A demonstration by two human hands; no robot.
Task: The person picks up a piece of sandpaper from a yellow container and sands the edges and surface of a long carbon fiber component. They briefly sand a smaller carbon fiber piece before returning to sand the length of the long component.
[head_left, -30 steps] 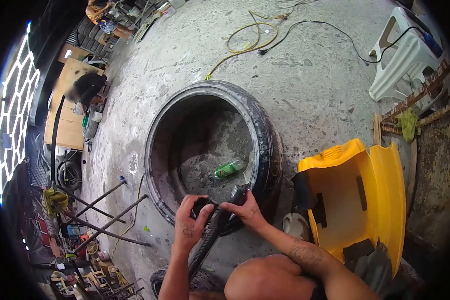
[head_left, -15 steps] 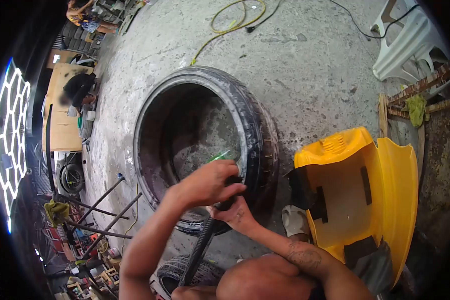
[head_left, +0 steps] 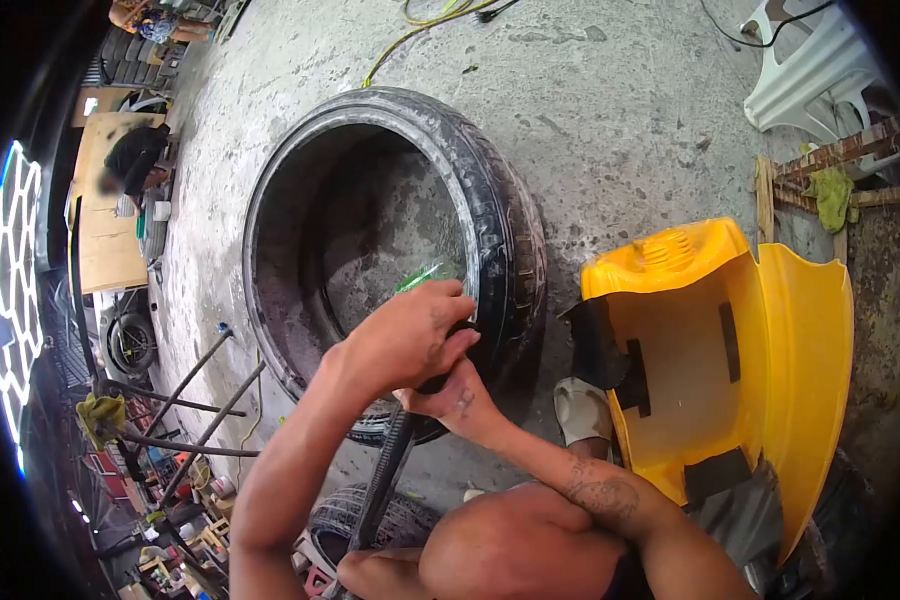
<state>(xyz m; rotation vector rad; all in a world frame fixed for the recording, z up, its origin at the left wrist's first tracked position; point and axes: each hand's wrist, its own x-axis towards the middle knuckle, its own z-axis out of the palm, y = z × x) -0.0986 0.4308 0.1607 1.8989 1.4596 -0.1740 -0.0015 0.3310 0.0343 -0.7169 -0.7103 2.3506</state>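
Note:
A large worn tire (head_left: 495, 235) lies on the concrete floor, its dusty rim and dark inner wall towards me. Over its near right edge my left hand (head_left: 410, 330) is closed around a dark tool. Just below it my right hand (head_left: 455, 398) wraps the same tool, so the fingers hide most of its body. A black ribbed hose (head_left: 382, 485) runs from under the hands down to the lower left. Beyond my left knuckles a bright green, see-through glow (head_left: 427, 277) shows inside the tire opening. The tattooed right forearm passes over my bent knee.
A yellow plastic body panel (head_left: 795, 320) lies at right, near my shoe (head_left: 582, 412). A second tire (head_left: 355, 520) sits below the hose. Dark metal bars (head_left: 185, 440) stand at left, a white plastic chair (head_left: 805, 75) at upper right. Another person (head_left: 137, 160) bends by a wooden board.
The view has shifted, so the large tire and both hands sit slightly farther left and higher. Both hands keep their hold on the tool. The green glow looks a little larger.

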